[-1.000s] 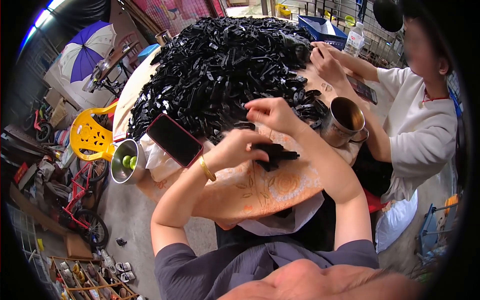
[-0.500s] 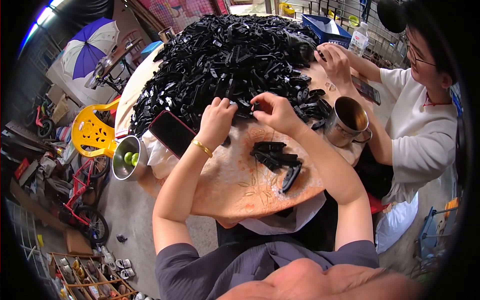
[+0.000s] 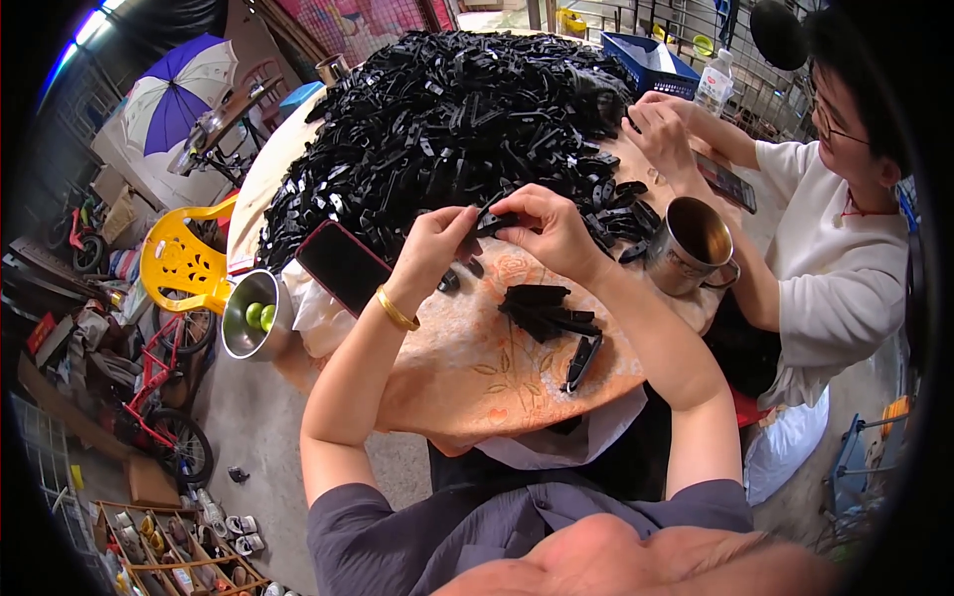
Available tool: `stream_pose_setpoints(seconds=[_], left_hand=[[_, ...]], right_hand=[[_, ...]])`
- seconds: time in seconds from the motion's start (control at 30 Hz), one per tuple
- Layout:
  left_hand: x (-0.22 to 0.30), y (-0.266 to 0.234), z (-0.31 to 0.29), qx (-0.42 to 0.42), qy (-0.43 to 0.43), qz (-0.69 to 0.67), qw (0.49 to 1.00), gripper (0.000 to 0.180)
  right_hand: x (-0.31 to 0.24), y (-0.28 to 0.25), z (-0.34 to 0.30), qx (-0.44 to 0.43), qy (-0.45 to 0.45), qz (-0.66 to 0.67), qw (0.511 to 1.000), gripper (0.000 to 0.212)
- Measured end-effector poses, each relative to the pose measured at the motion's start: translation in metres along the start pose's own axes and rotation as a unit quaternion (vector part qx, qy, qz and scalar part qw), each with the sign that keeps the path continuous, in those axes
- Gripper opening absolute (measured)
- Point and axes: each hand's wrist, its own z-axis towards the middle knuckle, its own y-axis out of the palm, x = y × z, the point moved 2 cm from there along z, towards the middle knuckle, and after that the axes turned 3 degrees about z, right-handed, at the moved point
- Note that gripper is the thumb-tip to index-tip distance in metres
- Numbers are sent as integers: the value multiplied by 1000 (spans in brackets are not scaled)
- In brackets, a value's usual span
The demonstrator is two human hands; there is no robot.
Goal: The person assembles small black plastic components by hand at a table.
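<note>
Pinched between left hand [image 3: 434,241] and right hand [image 3: 550,230], fingertips closed on both ends: small black plastic piece [image 3: 494,221], raised over round table [image 3: 477,372], at near edge of heaped black parts [image 3: 447,119]. Beside right wrist, small finished stack [image 3: 545,310] and metal mug [image 3: 688,245].

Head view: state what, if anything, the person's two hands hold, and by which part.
Both hands, left hand and right hand, pinch one small black plastic piece, each by an end, at the edge of the black pile.
</note>
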Motion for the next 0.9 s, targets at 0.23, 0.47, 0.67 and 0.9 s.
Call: stream_pose_setpoints(seconds=[0.23,0.47,0.67,0.9], left_hand=[[22,16,-15,38,135,292,946,26],[20,24,-20,41,308,429,848,25],[26,23,-22,33,226,349,909,25],[11,53,-27,-174,307,363,862,24]], right_hand=[[0,-4,0,12,-45,-105,993,26],[7,-10,-2,-75,73,-52,993,28],[3,-18,4,-71,25,-94,993,31],[68,-47,10,81,39,-391,916,45]])
